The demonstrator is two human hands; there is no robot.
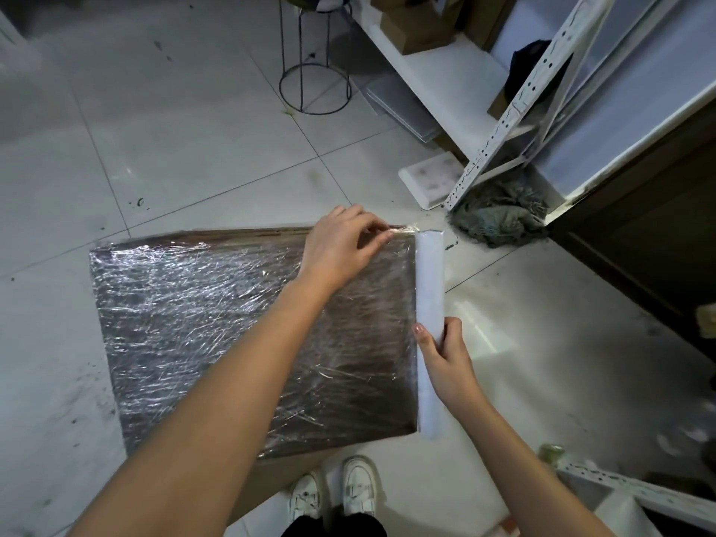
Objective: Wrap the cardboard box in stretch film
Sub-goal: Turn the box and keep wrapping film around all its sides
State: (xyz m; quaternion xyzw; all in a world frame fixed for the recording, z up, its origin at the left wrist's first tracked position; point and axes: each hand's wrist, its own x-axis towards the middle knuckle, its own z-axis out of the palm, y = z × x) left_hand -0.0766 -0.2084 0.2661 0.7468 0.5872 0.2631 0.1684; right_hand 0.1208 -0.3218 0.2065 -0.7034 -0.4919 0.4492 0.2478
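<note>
A large brown cardboard box [217, 327] stands on the tiled floor, its top face covered in shiny, wrinkled stretch film. A white roll of stretch film [429, 288] lies along the box's right edge. My right hand [445, 362] grips the roll near its middle, thumb on the right side, fingers around the left. My left hand [345, 246] reaches over the box to its far right corner and pinches the bunched edge of the film there, just left of the roll's far end.
A white metal shelving rack [503, 122] with cartons stands at the back right, with a grey mop head [499, 219] and a white tray [430, 180] at its foot. A black wire stand [315, 71] is behind the box. My white shoes [337, 494] are at the box's near edge.
</note>
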